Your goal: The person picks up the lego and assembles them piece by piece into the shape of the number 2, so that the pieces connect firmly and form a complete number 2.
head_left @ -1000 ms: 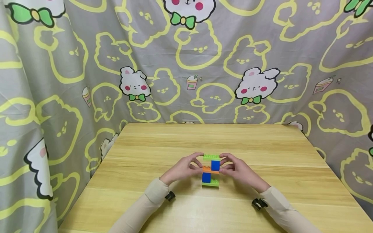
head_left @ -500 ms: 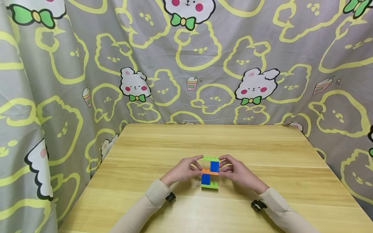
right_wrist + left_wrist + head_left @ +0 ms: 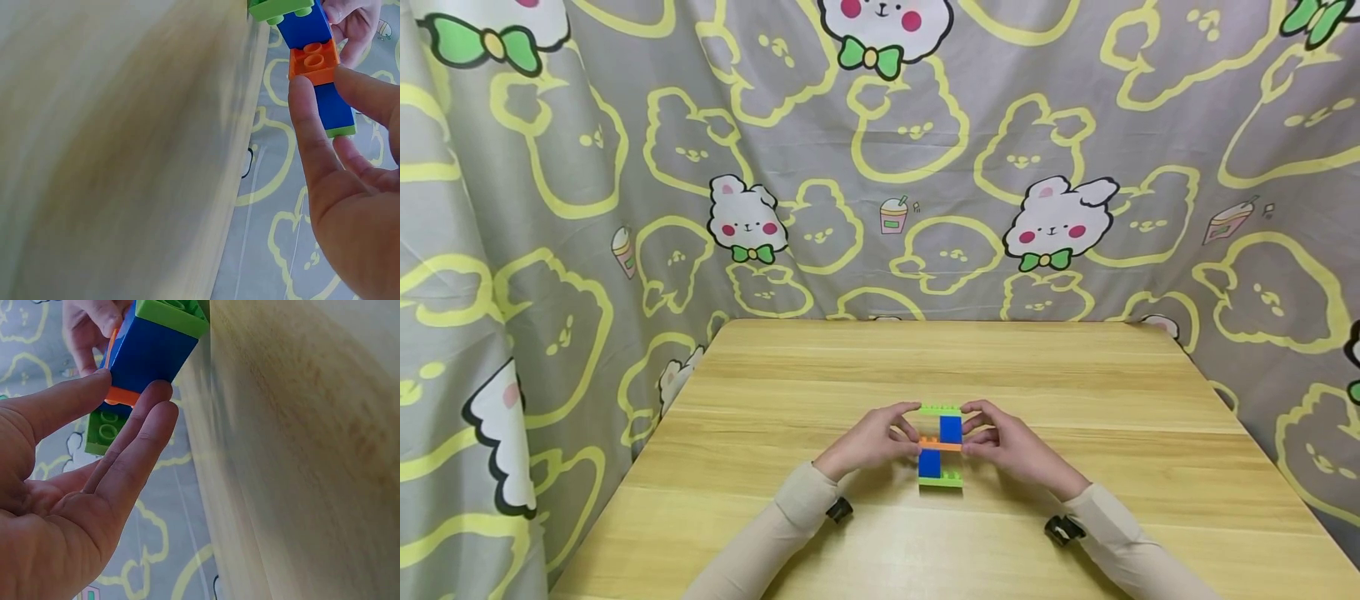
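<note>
An upright structure of toy building bricks stands between both hands in the head view. It has a lime-green plate (image 3: 940,409) on top, a blue brick (image 3: 951,429) below it at the right, an orange plate (image 3: 940,447) in the middle, a second blue brick (image 3: 928,463) at the left and a lime-green base plate (image 3: 951,482). My left hand (image 3: 876,437) pinches its left side, thumb by the orange plate (image 3: 122,395). From the right, my right hand (image 3: 1018,446) grips it, thumb and a finger at the orange plate (image 3: 314,62). Whether the base touches the table is hard to tell.
The wooden table (image 3: 820,358) stretches around the hands. A grey curtain (image 3: 880,275) with yellow outlines and rabbit prints hangs behind and along the sides. Black devices, one on the left wrist (image 3: 839,508) and one on the right wrist (image 3: 1064,529), sit under the sleeves.
Both hands and the brick structure have shifted slightly down and left in the head view. Its top plate now shows less of its upper face. The grip looks the same.
</note>
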`<state>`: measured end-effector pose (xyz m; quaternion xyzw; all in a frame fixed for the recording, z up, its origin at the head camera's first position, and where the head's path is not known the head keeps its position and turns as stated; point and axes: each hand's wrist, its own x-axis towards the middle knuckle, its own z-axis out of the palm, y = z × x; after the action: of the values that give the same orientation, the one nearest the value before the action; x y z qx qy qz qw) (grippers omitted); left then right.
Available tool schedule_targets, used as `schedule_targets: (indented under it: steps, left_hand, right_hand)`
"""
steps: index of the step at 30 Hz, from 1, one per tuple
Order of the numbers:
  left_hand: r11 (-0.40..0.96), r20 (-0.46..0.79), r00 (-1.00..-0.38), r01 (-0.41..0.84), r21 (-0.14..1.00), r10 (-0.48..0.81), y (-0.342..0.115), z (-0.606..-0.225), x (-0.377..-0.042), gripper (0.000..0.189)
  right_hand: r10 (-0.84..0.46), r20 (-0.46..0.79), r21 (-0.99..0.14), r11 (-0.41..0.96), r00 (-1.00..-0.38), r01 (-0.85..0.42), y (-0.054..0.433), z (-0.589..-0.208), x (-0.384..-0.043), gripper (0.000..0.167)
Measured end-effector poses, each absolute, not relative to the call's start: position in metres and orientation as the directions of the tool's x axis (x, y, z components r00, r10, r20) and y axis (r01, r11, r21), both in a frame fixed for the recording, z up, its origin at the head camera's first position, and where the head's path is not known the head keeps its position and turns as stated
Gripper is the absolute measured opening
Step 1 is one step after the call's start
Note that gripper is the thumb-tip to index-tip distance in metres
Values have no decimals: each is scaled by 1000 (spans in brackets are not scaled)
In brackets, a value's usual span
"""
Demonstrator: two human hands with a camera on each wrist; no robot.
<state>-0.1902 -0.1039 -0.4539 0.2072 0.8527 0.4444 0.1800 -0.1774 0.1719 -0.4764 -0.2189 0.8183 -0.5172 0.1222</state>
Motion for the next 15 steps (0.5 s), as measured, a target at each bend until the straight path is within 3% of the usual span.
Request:
schedule_targets:
  steps: [15]
  left_hand:
    - [507, -115, -846, 199, 839, 521, -102, -457, -191, 66]
  right_hand:
    - [-515, 2, -889, 391, -857, -237, 173, -477, -177, 53]
